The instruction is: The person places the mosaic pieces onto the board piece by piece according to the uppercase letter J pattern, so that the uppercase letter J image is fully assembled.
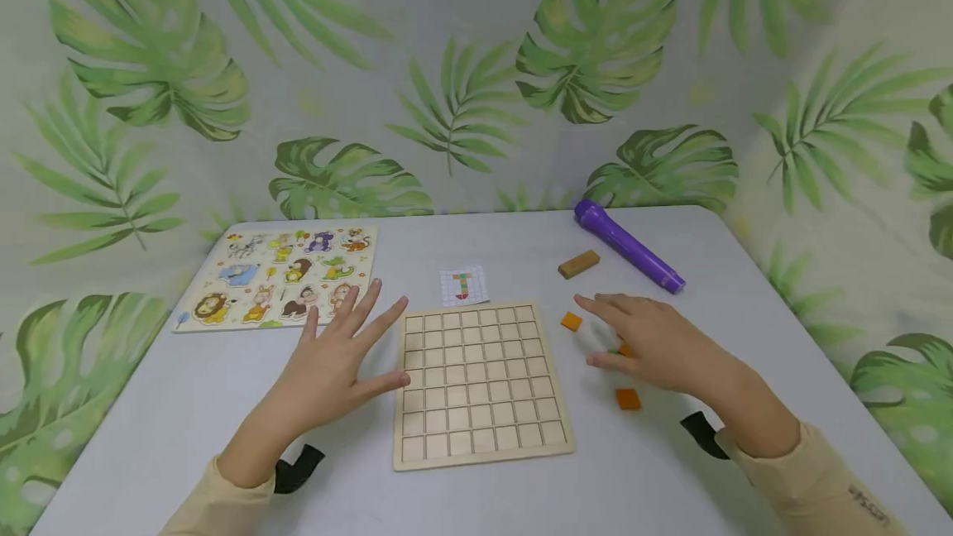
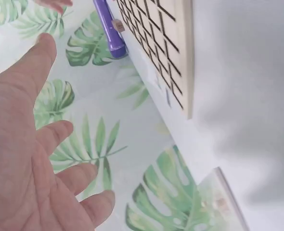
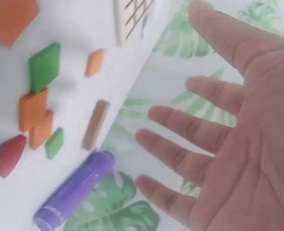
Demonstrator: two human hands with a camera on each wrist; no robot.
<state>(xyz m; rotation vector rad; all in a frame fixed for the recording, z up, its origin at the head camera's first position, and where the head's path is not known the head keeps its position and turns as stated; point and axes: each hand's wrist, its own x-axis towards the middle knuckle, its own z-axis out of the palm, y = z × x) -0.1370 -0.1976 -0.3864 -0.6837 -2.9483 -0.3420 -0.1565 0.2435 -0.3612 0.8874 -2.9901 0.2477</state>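
My left hand (image 1: 335, 370) hovers with fingers spread at the left edge of a wooden grid board (image 1: 476, 460), holding nothing. My right hand (image 1: 655, 342) is held out over the table right of the board, fingers straight and palm bare in the right wrist view. Beneath it lie small flat tiles, partly hidden in the head view: an orange tile (image 1: 629, 399), a green tile (image 3: 44, 67) and a red tile with a curved side (image 3: 12, 155). Another orange tile (image 1: 572, 321) lies near the board's right edge. Behind the board is a paper card (image 1: 450, 288) printed with a coloured pattern on a grid.
An animal puzzle board (image 1: 256, 292) lies at the back left of the white table (image 1: 335, 495). At the back right are a purple microphone-shaped toy (image 1: 629, 246) and a small wooden block (image 1: 578, 264). A leaf-patterned backdrop (image 1: 476, 106) rises behind the table.
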